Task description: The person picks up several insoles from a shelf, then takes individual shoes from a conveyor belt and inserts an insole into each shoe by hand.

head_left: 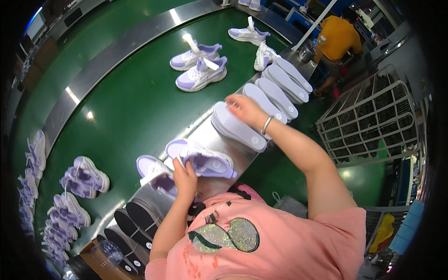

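I am working over a steel surface (245, 158) that is slanting alongside a green belt (126, 107). At upper right a co-worker in an orange-yellow top (338, 39) is sitting; a wire basket cart (368, 122) is standing nearer.

Orientation: I am holding a white-and-lavender sneaker (205, 158) at the surface's belt side. Its toe is pointing upper left, over the belt, its long axis running down to the heel at lower right. The left hand (185, 181) is grasping its upper near the collar. The right hand (247, 110) is lying over the upper-left end of the nearest grey insole stack (235, 128); its fingers are blurring, so I cannot tell whether they are gripping.

Counts: held sneaker, one; second sneaker (151, 167) just beside it, one; further grey stacks (285, 83), at least four; mid-belt sneakers (200, 78), two. The lower-left shoe cluster (70, 210) is overlapping too much to count.
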The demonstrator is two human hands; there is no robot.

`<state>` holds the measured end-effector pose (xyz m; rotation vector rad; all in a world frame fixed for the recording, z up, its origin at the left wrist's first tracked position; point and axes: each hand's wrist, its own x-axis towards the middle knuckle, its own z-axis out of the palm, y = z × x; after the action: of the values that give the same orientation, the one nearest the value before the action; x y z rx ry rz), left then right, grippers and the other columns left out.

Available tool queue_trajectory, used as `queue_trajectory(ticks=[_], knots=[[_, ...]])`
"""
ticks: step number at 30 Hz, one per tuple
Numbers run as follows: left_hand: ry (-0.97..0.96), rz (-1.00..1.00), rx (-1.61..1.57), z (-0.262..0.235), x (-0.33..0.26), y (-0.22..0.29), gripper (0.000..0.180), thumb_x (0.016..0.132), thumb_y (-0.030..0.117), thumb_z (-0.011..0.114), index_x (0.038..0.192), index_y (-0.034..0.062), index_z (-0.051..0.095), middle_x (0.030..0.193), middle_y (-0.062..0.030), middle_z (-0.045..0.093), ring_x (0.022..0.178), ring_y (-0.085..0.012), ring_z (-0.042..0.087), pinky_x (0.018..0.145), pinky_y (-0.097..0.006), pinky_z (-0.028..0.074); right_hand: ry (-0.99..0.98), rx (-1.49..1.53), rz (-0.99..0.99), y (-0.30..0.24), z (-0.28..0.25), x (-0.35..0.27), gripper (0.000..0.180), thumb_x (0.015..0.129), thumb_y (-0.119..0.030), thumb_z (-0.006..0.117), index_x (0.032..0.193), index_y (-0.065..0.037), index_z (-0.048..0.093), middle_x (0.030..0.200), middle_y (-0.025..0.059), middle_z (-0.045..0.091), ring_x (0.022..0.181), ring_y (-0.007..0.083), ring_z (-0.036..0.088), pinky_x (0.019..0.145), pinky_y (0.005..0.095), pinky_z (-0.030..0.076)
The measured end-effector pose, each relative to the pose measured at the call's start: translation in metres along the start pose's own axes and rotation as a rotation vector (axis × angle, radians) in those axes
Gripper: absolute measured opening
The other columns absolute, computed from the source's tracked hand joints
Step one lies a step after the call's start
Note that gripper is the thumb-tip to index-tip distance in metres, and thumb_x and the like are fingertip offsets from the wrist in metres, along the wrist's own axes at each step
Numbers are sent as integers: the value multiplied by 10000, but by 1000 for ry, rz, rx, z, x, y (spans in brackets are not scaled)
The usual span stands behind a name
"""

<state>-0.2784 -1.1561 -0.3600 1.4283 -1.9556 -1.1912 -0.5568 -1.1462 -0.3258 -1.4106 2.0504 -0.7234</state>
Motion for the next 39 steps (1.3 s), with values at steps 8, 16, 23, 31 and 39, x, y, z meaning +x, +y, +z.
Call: queue_trajectory(ticks=[8, 16, 23, 31, 39], knots=[[95, -36, 20, 5, 4, -1, 258, 823, 120, 506, 1034, -7, 430, 804, -228, 579, 754, -366, 594, 624, -386, 449, 227, -510, 468, 172, -66, 139, 502, 751, -285, 593, 1127, 4, 428, 991, 249, 550, 877, 388, 559, 750, 438, 470], [146, -206, -31, 13, -4, -11, 297, 814, 189, 548, 1049, 45, 435, 791, -236, 586, 741, -414, 572, 605, -439, 442, 164, -682, 679, 256, -71, 239, 514, 754, -270, 566, 1203, -56, 437, 1174, 216, 486, 1078, 359, 487, 869, 468, 414], [91, -269, -5, 16, -6, -7, 291, 819, 179, 532, 1047, 24, 437, 868, -235, 569, 804, -407, 553, 667, -414, 440, -40, -360, -3, 258, -51, 299, 399, 803, -264, 543, 1049, 50, 565, 998, 225, 592, 989, 317, 549, 872, 350, 404], [125, -267, 42, 19, 0, -8, 345, 820, 253, 523, 1045, 24, 400, 776, -271, 570, 752, -450, 544, 644, -499, 425, -350, 130, -287, 12, -27, 95, 258, 847, -158, 531, 1037, 13, 558, 882, 26, 581, 807, 95, 517, 733, 226, 420], [146, -80, -26, 18, 4, -9, 255, 805, 163, 523, 952, -6, 403, 731, -265, 574, 697, -443, 555, 617, -494, 432, -658, -462, -639, -62, 54, -104, 333, 729, -196, 598, 1016, -45, 523, 794, 117, 588, 793, 286, 549, 817, 392, 336]])
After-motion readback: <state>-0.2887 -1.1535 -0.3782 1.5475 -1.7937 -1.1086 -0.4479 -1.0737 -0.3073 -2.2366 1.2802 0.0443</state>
